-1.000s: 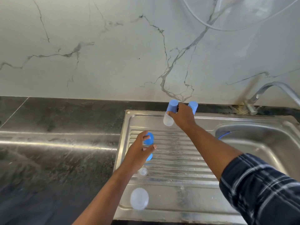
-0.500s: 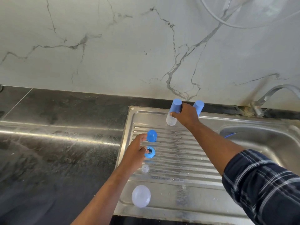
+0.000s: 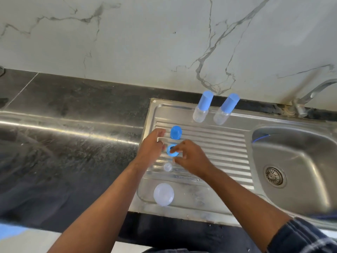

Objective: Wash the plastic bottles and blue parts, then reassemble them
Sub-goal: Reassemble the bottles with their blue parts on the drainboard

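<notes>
Two clear plastic bottles with tall blue caps stand side by side at the back of the steel drainboard (image 3: 228,143), the left bottle (image 3: 202,109) and the right bottle (image 3: 225,109). A loose blue cap (image 3: 176,132) stands on the ribs. Just in front of it lies a blue ring (image 3: 171,152). My right hand (image 3: 193,158) pinches the ring's right edge with fingertips and thumb. Beside the ring on its left, my left hand (image 3: 151,148) has its fingers loosely curled and holds nothing. A small clear part (image 3: 167,167) and a larger clear dome-shaped piece (image 3: 163,194) lie nearer me.
The sink basin (image 3: 299,161) with its drain (image 3: 274,177) is at the right, and a tap (image 3: 308,95) rises behind it. Something thin and blue (image 3: 260,138) shows at the basin's left wall. Dark stone counter (image 3: 73,143) stretches left; a marble wall stands behind.
My right hand let go of the capped bottle at the back and came down to the blue ring. My left hand stayed beside the ring. The camera tilted down.
</notes>
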